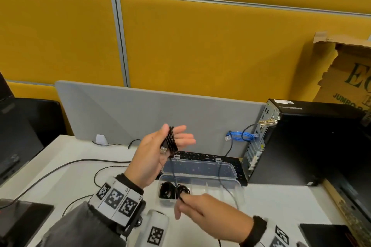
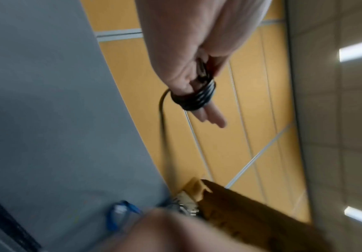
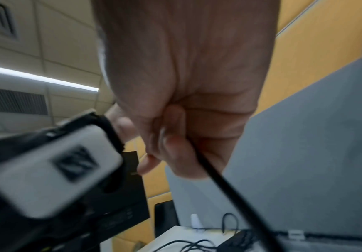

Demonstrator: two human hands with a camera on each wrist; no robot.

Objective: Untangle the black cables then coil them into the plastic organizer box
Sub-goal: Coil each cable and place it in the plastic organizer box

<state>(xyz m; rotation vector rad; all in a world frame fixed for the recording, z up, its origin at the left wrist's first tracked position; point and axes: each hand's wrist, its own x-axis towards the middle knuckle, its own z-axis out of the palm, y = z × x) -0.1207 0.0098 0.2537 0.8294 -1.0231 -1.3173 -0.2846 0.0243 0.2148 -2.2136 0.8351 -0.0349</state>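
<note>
The left hand (image 1: 160, 150) is holding up a black cable (image 1: 172, 142) wound in several loops around its straight fingers (image 2: 213, 117); the right hand (image 1: 197, 211) is pinching the cable's loose length above the open plastic box (image 1: 230, 184), where 2 coiled cables (image 1: 174, 189) are lying in the left compartments.
</note>
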